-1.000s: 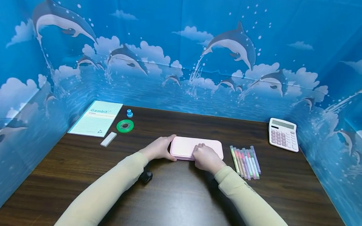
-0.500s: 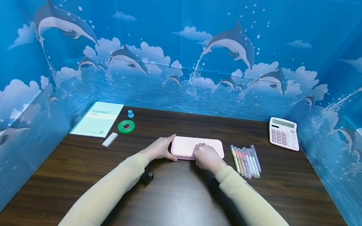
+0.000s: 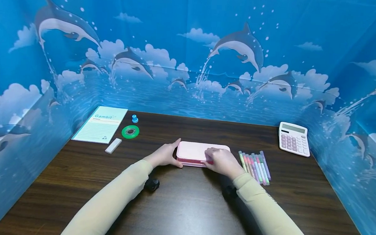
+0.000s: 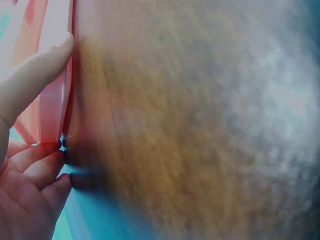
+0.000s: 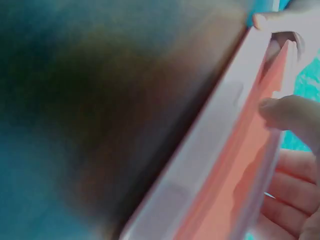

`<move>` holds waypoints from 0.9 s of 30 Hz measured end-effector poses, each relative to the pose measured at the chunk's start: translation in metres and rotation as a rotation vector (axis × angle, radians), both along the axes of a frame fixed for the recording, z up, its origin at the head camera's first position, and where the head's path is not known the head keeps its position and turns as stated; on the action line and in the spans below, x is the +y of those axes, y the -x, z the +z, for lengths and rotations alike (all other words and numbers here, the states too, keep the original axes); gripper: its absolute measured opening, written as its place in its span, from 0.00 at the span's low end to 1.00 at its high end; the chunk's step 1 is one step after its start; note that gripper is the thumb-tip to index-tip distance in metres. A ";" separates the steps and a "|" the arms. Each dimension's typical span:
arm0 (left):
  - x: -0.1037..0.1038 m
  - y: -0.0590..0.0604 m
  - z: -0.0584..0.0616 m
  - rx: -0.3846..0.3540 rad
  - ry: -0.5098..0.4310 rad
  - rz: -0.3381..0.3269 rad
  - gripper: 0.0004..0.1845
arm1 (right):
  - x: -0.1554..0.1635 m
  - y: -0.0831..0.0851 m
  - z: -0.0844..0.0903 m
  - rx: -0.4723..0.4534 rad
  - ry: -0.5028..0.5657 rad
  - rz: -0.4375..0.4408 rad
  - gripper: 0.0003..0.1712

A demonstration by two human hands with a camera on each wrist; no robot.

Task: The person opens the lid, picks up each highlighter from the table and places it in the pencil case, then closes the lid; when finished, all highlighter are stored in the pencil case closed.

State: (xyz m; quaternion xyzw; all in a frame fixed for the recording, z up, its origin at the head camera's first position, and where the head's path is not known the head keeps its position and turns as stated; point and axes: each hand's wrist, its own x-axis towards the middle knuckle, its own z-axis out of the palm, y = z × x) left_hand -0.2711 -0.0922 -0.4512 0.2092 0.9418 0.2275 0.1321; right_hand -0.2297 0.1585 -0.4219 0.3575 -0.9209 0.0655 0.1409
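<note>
Gripping the flat pink hard-plastic pencil case (image 3: 195, 153) mid-desk, left hand (image 3: 165, 154) clamps its left end, right hand (image 3: 222, 161) pinches the lid's near edge; looks light, rigid, smooth, best held at edges.

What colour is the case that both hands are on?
The case is pale pink, with a darker pink gap where its lid lifts. The head view shows it best.

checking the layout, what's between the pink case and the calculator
A row of markers lies between the case and the calculator, seen in the head view.
</note>
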 end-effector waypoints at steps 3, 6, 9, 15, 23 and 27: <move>-0.003 0.000 0.001 -0.003 -0.034 -0.005 0.63 | 0.003 0.003 0.005 0.007 0.038 -0.059 0.15; -0.005 0.000 0.001 -0.008 -0.069 -0.013 0.64 | 0.007 0.007 0.010 0.038 0.070 -0.141 0.16; -0.006 0.000 0.001 -0.014 -0.095 -0.012 0.65 | 0.012 0.012 0.012 0.064 0.112 -0.217 0.20; -0.005 0.002 -0.001 -0.023 -0.106 -0.013 0.66 | 0.022 0.018 0.016 0.063 0.189 -0.291 0.21; -0.004 0.002 -0.002 -0.008 -0.088 -0.008 0.67 | 0.032 0.023 0.024 0.028 0.245 -0.334 0.19; -0.004 0.002 -0.001 -0.007 -0.095 -0.005 0.67 | 0.037 0.028 0.027 -0.044 0.343 -0.368 0.17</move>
